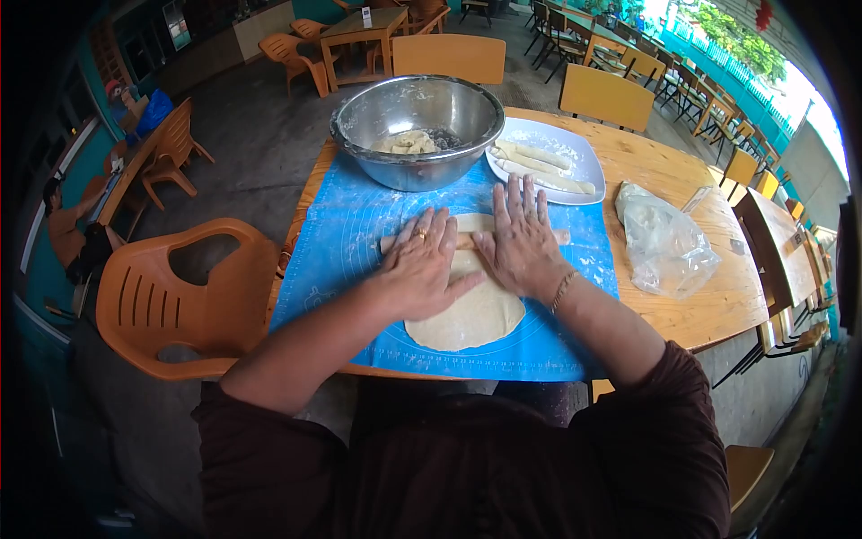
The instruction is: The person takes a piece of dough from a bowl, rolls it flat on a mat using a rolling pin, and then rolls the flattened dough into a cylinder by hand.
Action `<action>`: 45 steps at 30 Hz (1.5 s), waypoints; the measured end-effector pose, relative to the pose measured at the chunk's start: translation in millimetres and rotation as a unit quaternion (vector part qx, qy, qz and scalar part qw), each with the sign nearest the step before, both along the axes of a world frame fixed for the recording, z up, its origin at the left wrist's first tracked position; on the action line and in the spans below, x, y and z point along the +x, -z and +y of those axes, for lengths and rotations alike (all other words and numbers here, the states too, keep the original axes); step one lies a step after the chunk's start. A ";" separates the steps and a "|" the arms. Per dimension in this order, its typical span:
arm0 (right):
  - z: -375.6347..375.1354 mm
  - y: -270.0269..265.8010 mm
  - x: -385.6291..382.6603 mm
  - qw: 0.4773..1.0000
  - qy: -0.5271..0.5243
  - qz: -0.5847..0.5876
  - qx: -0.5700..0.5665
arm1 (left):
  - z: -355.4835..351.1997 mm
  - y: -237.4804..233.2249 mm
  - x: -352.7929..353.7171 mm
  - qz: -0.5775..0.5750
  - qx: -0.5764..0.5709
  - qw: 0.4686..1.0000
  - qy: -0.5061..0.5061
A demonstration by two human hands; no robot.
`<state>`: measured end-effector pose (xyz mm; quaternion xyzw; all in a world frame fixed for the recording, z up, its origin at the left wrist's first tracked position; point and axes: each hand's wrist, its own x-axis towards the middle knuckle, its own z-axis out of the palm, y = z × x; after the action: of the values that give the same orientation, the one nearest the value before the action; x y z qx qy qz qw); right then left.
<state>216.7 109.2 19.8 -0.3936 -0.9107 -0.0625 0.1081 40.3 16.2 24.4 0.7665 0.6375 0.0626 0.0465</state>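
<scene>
A thin oval sheet of dough (467,316) lies on a blue baking mat (341,269) marked with rings and a ruler edge. Across its upper part rests a wooden rolling pin (563,237), its middle mostly covered by my hands. My left hand (422,256) lies flat on the pin's left side, fingers stretched out and a ring on one finger. Flat on the right side is my right hand (521,241), fingers spread. Beyond them stands a steel bowl (422,171) holding a lump of dough (407,142). Rolled dough pieces (539,166) lie on a white plate (588,162).
A clear plastic bag (669,242) with pale contents sits on the wooden table (709,301) at right. An orange chair (189,301) stands close on the left. Further off are several tables and chairs, and a seated person (72,234) at far left.
</scene>
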 end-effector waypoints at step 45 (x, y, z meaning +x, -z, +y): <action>-9.7 -0.8 4.1 0.999 -0.040 0.004 -0.031 | -8.2 -3.0 -3.7 -0.009 -0.006 0.999 0.032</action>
<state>220.8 99.5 20.6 -0.3600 -0.9270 -0.0285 0.1015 36.6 8.0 27.5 0.7855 0.6128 0.0639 0.0585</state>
